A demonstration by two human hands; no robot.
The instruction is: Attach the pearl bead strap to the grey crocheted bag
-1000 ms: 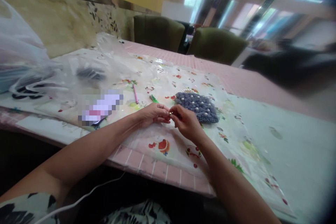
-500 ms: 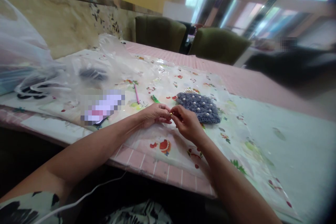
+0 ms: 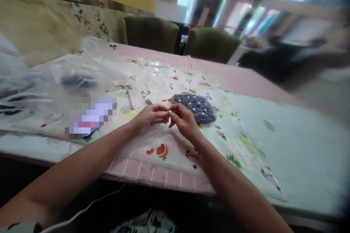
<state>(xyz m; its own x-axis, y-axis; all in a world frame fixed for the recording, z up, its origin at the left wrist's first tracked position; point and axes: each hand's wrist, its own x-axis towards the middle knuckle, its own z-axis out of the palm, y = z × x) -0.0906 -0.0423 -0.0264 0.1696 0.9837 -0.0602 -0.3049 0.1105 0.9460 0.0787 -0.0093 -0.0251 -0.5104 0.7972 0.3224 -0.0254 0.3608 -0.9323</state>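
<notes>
Gold-coloured piece [image 3: 169, 111], too small to identify, sits above the near side of the fruit-printed table cover [image 3: 176, 158], pinched between the meeting fingertips of left hand [image 3: 151, 117] and right hand [image 3: 183, 119]. Fine two-handed fingertip work seems the step; the next move likely calls for a light, steady pinch. Just beyond the right hand lies a bead-studded grey knit [image 3: 201, 108]; to the left, a pink stick [image 3: 130, 99] and phone [image 3: 93, 115].
</notes>
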